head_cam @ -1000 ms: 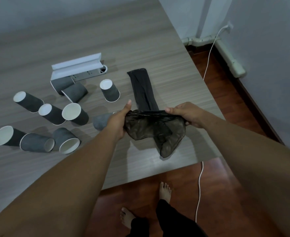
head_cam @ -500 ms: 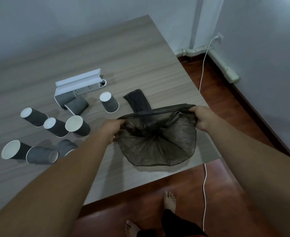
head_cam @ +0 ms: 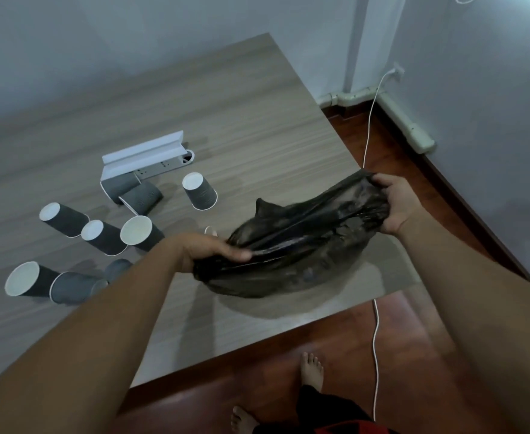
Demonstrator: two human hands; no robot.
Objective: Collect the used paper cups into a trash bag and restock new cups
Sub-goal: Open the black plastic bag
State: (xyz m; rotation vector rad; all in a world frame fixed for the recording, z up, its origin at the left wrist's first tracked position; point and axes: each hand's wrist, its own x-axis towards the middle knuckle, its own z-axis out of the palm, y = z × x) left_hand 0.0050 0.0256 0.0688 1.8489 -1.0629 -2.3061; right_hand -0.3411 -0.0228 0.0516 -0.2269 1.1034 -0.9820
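Note:
A black trash bag [head_cam: 301, 245] hangs stretched in the air above the table's right part. My left hand [head_cam: 210, 250] grips its near-left rim, and my right hand [head_cam: 396, 205] grips its far-right rim. Several dark grey paper cups with white insides lie scattered on the table to the left: one cup [head_cam: 200, 191] stands upside down near the middle, another cup [head_cam: 140, 234] lies on its side showing its mouth, and a further cup [head_cam: 27, 278] lies at the far left. My left forearm hides part of a cup.
The grey wood-grain table [head_cam: 226, 114] ends at a right edge close to the bag. A white power strip [head_cam: 163, 164] under a white box [head_cam: 141, 153] sits behind the cups. A white cable [head_cam: 374, 339] runs down over the red-brown floor. My bare feet show below.
The bag has been lifted off the table and pulled wider. My right hand has moved up and to the right, my left hand stays low. The folded tail no longer lies flat on the table.

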